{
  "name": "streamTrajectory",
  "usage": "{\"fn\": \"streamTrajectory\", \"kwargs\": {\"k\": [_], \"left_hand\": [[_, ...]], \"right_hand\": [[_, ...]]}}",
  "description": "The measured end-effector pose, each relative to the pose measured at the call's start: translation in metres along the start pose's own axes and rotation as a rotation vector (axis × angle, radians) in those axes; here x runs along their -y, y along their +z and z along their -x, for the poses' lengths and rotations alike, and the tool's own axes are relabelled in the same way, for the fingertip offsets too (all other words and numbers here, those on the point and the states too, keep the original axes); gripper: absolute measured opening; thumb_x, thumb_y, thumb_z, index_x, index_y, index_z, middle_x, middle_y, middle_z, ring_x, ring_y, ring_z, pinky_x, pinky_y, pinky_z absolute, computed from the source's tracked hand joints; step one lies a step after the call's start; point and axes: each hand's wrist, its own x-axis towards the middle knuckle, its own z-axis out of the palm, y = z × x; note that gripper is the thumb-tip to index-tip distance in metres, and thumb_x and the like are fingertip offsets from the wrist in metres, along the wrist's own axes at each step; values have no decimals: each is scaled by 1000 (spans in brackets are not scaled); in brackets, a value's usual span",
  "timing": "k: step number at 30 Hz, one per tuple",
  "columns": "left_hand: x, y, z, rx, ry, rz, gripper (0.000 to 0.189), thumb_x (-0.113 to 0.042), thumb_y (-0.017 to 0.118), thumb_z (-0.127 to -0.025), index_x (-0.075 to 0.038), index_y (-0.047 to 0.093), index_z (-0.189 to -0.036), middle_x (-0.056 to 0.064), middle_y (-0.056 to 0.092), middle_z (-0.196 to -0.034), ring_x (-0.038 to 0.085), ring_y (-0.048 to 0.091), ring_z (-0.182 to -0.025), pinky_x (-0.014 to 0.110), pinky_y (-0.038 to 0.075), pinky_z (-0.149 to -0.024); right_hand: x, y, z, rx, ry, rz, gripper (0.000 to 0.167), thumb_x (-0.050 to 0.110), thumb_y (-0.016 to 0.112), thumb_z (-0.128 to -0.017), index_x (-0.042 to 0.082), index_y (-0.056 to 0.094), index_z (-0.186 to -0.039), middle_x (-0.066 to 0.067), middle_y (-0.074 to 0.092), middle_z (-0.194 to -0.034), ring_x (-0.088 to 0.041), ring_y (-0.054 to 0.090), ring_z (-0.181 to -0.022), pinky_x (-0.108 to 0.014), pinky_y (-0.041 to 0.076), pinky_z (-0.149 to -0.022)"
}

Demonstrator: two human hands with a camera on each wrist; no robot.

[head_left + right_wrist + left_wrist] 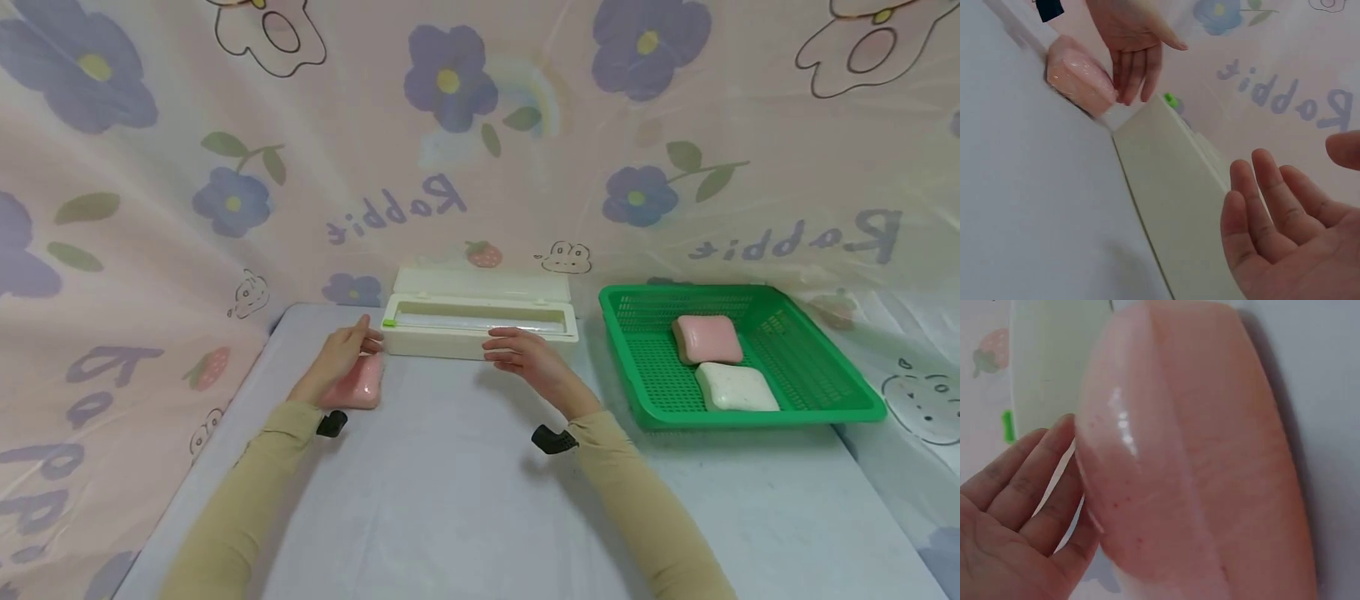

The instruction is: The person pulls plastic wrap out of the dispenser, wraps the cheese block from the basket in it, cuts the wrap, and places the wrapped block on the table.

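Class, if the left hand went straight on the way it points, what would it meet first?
Most likely the left end of the white box, since the left hand points toward it, though the hand's height is hard to judge.

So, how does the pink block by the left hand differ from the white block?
Colour: the pink block is plain pink, while the white block is white.
Place: the pink block lies on the table; the white block sits in the green basket.
Neighbours: the left hand is right by the pink block, while no hand is near the white block.
Both have rounded corners.
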Motion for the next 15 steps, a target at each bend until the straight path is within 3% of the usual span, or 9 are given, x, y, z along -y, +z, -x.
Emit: {"fn": "streamTrajectory", "kwargs": {"k": [5,12,15], "left_hand": [[5,2,-1,22,-9,-67,78,-55,13,-102,6,59,-118,22,67,-104,36,57,-110,48,34,-104],[4,5,-1,79,-128,-30,83,-67,8,-95,0,45,-130,21,61,-118,35,44,-122,48,23,-110],[4,4,-3,71,-142,-7,83,-66,7,-95,0,39,-134,23,59,-119,36,45,-121,49,25,-108]], "right_hand": [[6,-6,7,-16,-18,18,42,14,40,-103,-11,39,-137,-29,45,-135,-42,45,-124,-46,36,-107],[13,-15,13,-42,-57,57,37,15,41,-103,-6,45,-134,-22,52,-129,-39,50,-121,-40,42,-102],[17,-19,16,-52,-67,72,38,15,40,-103,-6,42,-135,-26,50,-131,-41,48,-121,-38,44,-100]]}}
